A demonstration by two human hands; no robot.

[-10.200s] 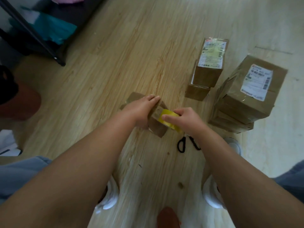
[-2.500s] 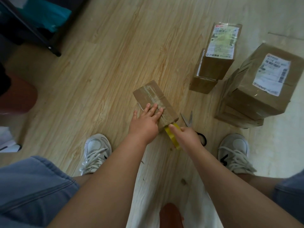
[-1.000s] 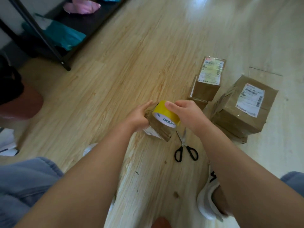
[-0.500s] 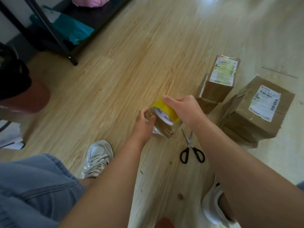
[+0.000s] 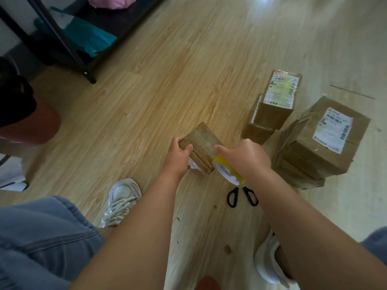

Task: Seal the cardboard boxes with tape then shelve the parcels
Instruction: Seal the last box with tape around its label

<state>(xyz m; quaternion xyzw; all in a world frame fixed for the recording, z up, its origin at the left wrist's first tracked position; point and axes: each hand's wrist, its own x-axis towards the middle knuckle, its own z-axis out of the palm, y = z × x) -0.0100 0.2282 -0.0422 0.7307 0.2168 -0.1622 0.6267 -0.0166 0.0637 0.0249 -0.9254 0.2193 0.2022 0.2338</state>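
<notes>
A small cardboard box (image 5: 202, 143) is held just above the wooden floor in the middle of the view. My left hand (image 5: 178, 159) grips its near-left edge, fingers curled over the top. My right hand (image 5: 245, 156) holds a yellow roll of tape (image 5: 228, 172) against the box's near-right corner, index finger stretched onto the taped top. Black scissors (image 5: 241, 196) lie on the floor under the roll.
Two stacks of labelled parcels stand to the right: a narrow stack (image 5: 272, 107) and a larger stack (image 5: 320, 141). A black shelf rack (image 5: 69, 45) with teal and pink bags is at the top left. My white shoes (image 5: 122, 197) are on the floor.
The tape roll has come down from the box's top to its near-right corner. The box now shows its broad taped face upward, and my left hand has shifted to its left edge.
</notes>
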